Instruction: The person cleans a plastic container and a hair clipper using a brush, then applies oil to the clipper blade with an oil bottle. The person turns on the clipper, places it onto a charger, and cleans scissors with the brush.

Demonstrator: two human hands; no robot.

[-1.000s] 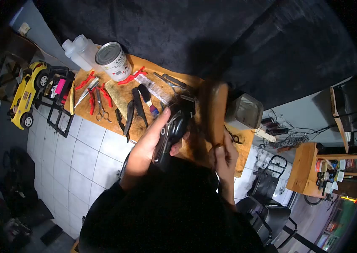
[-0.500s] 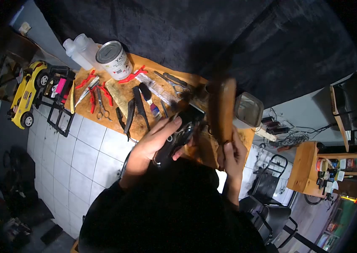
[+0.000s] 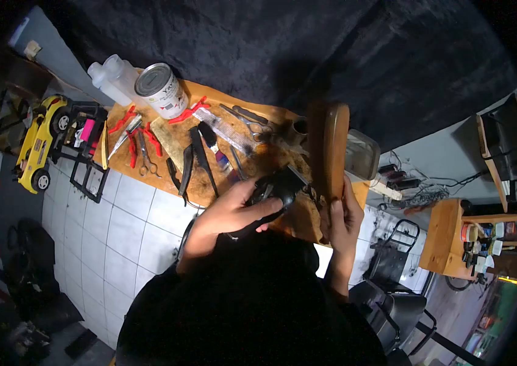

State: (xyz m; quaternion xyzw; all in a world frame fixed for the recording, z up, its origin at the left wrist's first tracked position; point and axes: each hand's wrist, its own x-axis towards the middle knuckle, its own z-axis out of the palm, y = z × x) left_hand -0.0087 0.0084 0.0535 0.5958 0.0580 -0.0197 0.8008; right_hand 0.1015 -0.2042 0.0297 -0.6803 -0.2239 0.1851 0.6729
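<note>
The left hand (image 3: 239, 210) curls round a glossy black hair clipper (image 3: 284, 184), centre; the right hand (image 3: 345, 218) pinches a brown wooden brush (image 3: 336, 149) at the clipper's two o'clock; swinging wide could knock the clear plastic container (image 3: 364, 160) at the brush's three o'clock.

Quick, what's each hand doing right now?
Left hand: closed around the black hair clipper, metal blade end exposed.
Right hand: closed on the lower end of the wooden-backed brush, held upright.
</note>
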